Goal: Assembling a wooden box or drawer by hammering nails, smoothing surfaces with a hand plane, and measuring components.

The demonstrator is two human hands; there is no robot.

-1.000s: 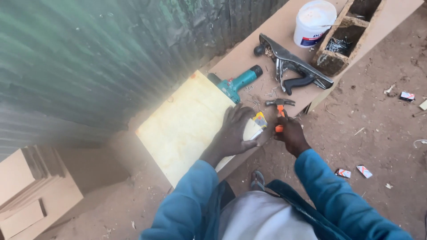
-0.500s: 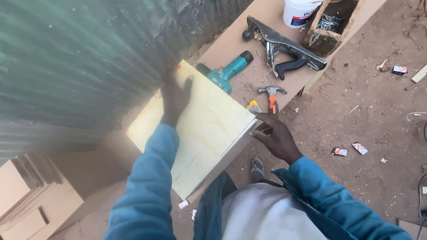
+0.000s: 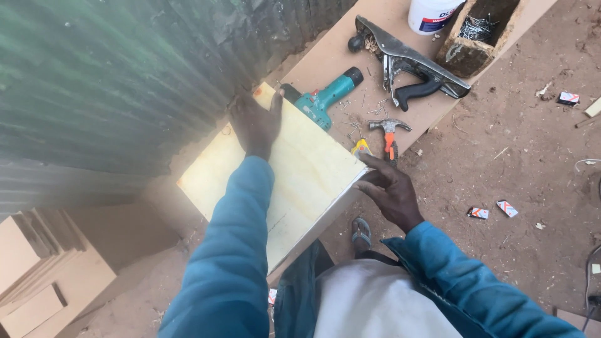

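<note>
**Plywood panel held at both ends on the tabletop**

Pale plywood, a square panel [image 3: 300,181], lies flat across the near end of the long brown tabletop [image 3: 325,56], one corner hanging out over the dirt floor [image 3: 519,181]. Left hand [image 3: 255,125] is spread on the far edge of the panel, palm down, fingers splayed, right up against the green corrugated wall [image 3: 106,81]; that grip is flat and open, pressing rather than closing. Right hand [image 3: 391,191] is at the near corner, fingers curled loosely on the panel's edge, thumb side up: a light, half-closed grip on the board itself. Both sleeves are blue.

Just beyond the panel sits a teal drill [image 3: 322,100], touching or nearly touching its far corner. Beside it, a small hammer [image 3: 389,133] with an orange handle, just off the right fingertips, with loose nails scattered around. Further along lies a metal hand plane [image 3: 407,62] with a black handle, then a white tub [image 3: 433,14] and a wooden box of nails [image 3: 479,31]. Cut board offcuts [image 3: 37,275] are stacked at lower left.
</note>
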